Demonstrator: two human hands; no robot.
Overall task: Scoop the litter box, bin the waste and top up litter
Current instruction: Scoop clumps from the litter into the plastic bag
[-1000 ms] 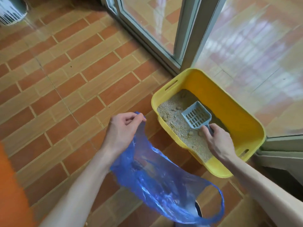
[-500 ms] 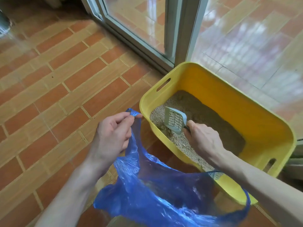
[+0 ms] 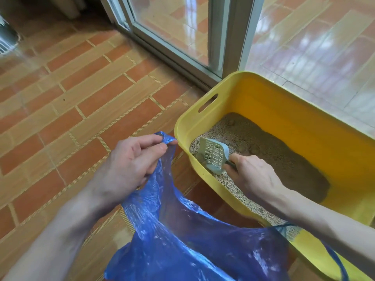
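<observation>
Litter may be spilled on tiles: slotted pale-blue plastic scoop (image 3: 214, 157), gripped by right hand (image 3: 253, 175), is tilted at yellow plastic litter box (image 3: 284, 110)'s nine-o'clock wall, while thin blue plastic bag (image 3: 182, 236) is pinched by left hand (image 3: 129, 165).

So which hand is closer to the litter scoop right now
The right hand: it grips the litter scoop by its handle inside the yellow box. The left hand is outside it, pinching the blue bag.
</observation>
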